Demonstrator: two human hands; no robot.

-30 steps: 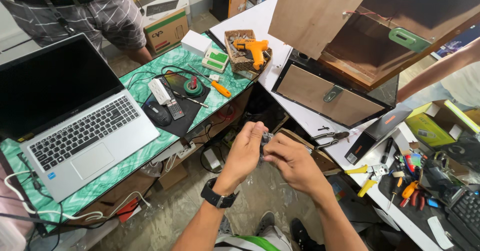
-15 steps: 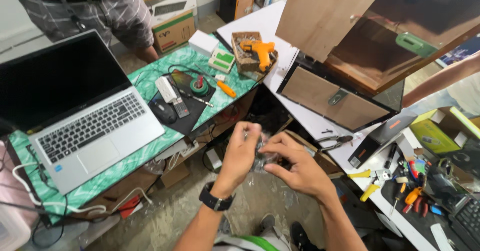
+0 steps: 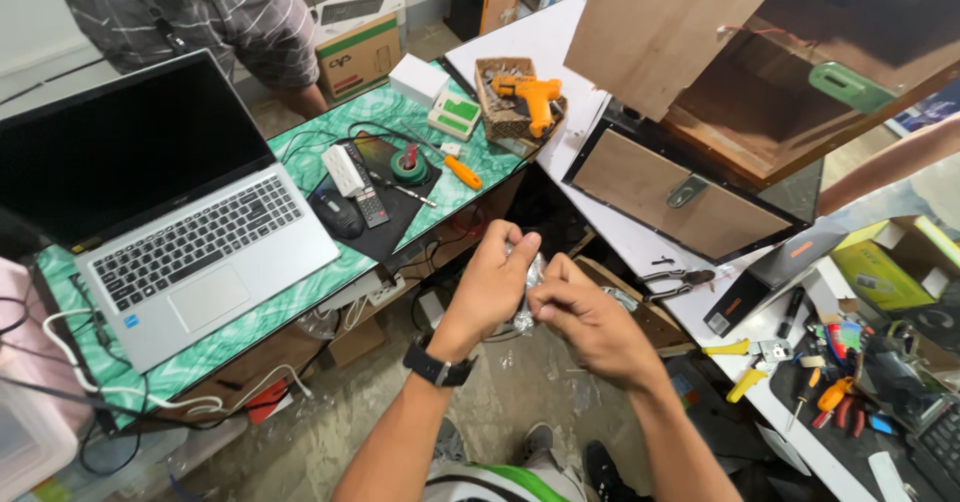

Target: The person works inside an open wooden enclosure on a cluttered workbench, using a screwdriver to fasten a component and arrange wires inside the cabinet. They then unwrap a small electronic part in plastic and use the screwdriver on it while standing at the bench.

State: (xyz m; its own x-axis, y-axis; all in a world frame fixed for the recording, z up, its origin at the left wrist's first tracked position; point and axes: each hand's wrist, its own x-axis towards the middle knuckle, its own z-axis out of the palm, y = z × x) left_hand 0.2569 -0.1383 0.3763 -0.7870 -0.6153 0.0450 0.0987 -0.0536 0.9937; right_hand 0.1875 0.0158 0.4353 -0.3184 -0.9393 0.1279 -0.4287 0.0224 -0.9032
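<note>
Clear crinkled plastic bag (image 3: 527, 292) between fingers (image 3: 522, 247)

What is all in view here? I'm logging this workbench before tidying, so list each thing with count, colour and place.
laptop: 1, silver with black screen, open on the green desk, left
green desk: 1, green marbled top, left
mouse: 1, black, right of the laptop
tape roll: 1, green, mid desk
glue gun: 1, orange, in a small tray at the desk's far end
pliers: 1, dark, on the white bench, right
hand tools: several, yellow, orange and red handles, lower right
bystander: 1, striped shirt, top left
clear plastic bag: 1, crumpled between both hands
wristwatch: 1, black, left wrist
left hand: pinching the bag
right hand: pinching the bag
</note>
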